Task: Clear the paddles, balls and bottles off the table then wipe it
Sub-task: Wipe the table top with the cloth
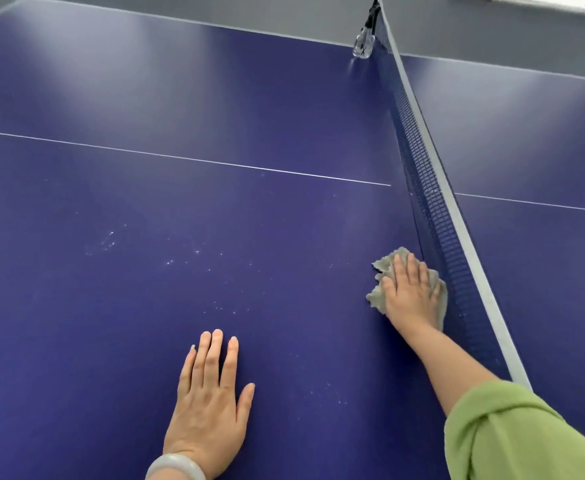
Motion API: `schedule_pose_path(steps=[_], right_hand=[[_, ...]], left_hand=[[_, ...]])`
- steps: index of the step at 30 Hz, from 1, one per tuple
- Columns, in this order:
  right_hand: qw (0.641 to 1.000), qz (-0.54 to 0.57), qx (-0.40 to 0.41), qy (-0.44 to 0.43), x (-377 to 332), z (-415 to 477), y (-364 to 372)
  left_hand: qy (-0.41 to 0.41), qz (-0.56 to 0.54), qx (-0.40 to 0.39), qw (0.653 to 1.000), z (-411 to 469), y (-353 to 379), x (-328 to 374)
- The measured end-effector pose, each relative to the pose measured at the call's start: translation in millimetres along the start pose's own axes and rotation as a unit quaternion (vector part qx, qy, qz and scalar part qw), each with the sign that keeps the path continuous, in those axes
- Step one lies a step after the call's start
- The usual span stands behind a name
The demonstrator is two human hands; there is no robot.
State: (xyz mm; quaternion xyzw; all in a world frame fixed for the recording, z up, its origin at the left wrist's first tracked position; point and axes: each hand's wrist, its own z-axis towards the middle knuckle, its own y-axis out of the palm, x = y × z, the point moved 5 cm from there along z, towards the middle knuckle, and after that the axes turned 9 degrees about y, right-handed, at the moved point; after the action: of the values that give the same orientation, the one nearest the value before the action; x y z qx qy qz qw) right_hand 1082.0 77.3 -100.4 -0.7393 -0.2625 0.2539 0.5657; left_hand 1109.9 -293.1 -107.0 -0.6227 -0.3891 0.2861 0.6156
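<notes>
Left hand lies flat, fingers straight, on the worktop; right hand presses a grey cloth flat just beside the net. No paddles or balls show; pale specks away from the net await wiping

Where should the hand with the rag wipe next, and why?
Probably slide the cloth left, away from the net, over the white specks. The right hand presses it flat beside the net, and those specks dot the table farther left.

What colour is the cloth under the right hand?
Grey; the cloth under the right hand shows best in the head view.
</notes>
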Motion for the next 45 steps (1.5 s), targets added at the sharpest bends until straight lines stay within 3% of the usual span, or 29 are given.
schedule_pose_path(steps=[4, 7, 9, 12, 14, 17, 19, 21, 24, 26, 28, 32, 37, 41, 45], right_hand=[[0.999, 0.031, -0.019, 0.019, -58, 52, -7], [0.989, 0.019, -0.049, -0.138, -132, 32, 3], [0.964, 0.005, -0.056, -0.261, -160, -13, 13], [0.923, -0.022, -0.07, -0.379, -138, -55, 25], [0.939, -0.041, -0.032, -0.339, -94, -35, 23], [0.995, -0.014, 0.034, -0.093, -23, 15, 4], [0.999, 0.008, 0.016, 0.03, -17, 22, 1], [0.999, 0.013, 0.036, -0.011, -57, 6, 4], [0.967, -0.022, -0.001, -0.254, -127, -51, 27], [0.936, -0.049, -0.054, -0.345, -131, -79, 35], [0.945, -0.058, -0.024, -0.32, -108, -60, 26], [0.995, 0.003, -0.015, -0.095, -49, 27, 5], [0.998, 0.04, -0.042, 0.019, -52, 100, -16], [0.995, 0.075, -0.055, 0.032, -97, 132, -28], [0.994, 0.049, -0.075, -0.069, -180, 114, -18]], left_hand=[[0.0, 0.002, 0.003, 1.0, 0, 2, 1], [-0.003, 0.006, -0.001, 1.0, 1, 3, 0], [-0.004, 0.008, -0.004, 1.0, 0, 2, 0], [-0.006, 0.006, -0.009, 1.0, 0, 2, 0], [-0.007, 0.003, -0.006, 1.0, 0, 1, 0], [-0.004, -0.002, -0.005, 1.0, 0, 0, 1], [-0.002, -0.003, -0.004, 1.0, 0, 0, 1], [-0.002, -0.002, -0.004, 1.0, 1, 0, 1], [-0.006, -0.004, -0.007, 1.0, 0, -1, 2], [-0.007, -0.001, -0.006, 1.0, 0, -1, 2], [-0.005, 0.004, -0.007, 1.0, 1, -2, 2], [-0.01, 0.004, -0.011, 1.0, -1, 1, 2], [-0.004, 0.004, -0.005, 1.0, -1, 2, 2], [-0.001, 0.0, 0.004, 1.0, 0, 1, 2], [-0.002, 0.001, 0.002, 1.0, 0, 2, 1]])
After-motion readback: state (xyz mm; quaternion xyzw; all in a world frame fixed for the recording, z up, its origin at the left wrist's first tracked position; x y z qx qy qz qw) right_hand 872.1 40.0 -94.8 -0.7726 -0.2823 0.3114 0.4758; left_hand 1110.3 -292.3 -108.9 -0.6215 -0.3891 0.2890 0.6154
